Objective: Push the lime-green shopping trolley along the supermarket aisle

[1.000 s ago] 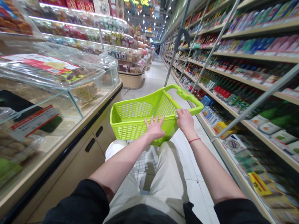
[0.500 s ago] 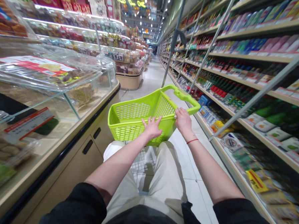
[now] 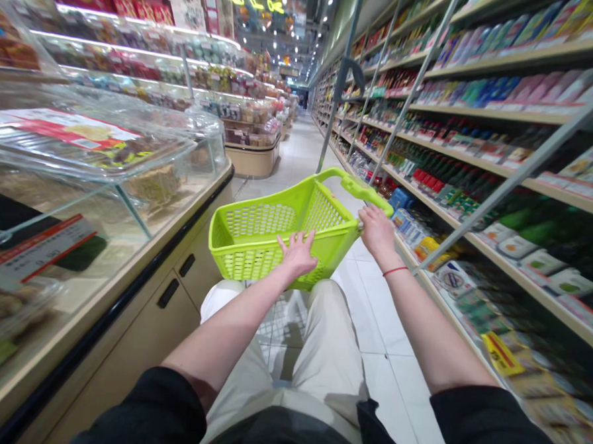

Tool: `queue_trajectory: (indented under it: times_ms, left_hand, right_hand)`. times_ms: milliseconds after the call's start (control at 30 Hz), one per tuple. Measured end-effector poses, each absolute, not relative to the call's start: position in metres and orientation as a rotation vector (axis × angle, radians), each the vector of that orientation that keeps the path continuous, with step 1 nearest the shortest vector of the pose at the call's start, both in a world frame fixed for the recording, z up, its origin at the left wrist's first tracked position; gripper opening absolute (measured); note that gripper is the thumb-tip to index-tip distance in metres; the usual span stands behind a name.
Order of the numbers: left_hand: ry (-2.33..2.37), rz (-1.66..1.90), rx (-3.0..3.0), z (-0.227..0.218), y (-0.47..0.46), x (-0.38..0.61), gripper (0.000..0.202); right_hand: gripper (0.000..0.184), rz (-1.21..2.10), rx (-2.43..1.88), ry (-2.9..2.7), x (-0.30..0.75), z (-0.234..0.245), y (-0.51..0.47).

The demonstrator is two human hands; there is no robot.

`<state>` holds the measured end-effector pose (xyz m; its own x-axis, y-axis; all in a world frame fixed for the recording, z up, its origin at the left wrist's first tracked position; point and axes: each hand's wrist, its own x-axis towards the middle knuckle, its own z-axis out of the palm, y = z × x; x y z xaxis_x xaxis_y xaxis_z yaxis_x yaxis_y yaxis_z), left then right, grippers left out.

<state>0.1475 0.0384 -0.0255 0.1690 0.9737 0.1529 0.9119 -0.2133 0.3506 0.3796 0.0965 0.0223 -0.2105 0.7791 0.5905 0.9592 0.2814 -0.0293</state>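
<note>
A bright green plastic shopping cart basket [image 3: 255,259] with perforated sides stands crosswise in front of my knees, its inside looking bare where it shows. My left hand [image 3: 297,254] rests on the near side at the rim, fingers spread and not wrapped round anything. My right hand [image 3: 378,231] has its fingers curled over the near end of the cart's green handle [image 3: 354,185]. The thumb side of that hand is close to the basket's corner. Part of the wire frame shows below, between my legs.
At left runs a display counter [image 3: 150,254] with glass panels and packed food. Tall stocked shelves [image 3: 511,114] line the right, with a slanting grey metal rail [image 3: 522,171] before them. A tiled aisle [image 3: 300,143] leads away, past another rounded display [image 3: 253,160].
My right hand has slid right and slightly up, from the basket's corner onto the handle's near end. My left hand stays at the rim. The view has shifted a little.
</note>
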Motion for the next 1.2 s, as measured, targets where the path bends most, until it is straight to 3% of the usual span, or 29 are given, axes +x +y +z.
queue_trajectory:
  times_ms: [200,400,800,1200]
  left_hand:
    - [1.843,0.508,2.262,-0.025,0.039,0.147,0.084]
    - [1.85,0.499,2.266,-0.024,0.038,0.146,0.084]
    - [1.836,0.528,2.256,-0.028,0.041,0.145,0.081]
    - [1.839,0.559,2.25,-0.029,0.04,0.142,0.08]
  right_hand:
    - [0.043,-0.487,-1.611,-1.981,0.364,0.012,0.097]
    - [0.048,-0.509,-1.407,-2.17,0.324,-0.01,0.081]
    - [0.042,-0.518,-1.515,-1.937,0.389,0.016,0.112]
    - [0.046,-0.553,-1.436,-2.107,0.333,-0.003,0.083]
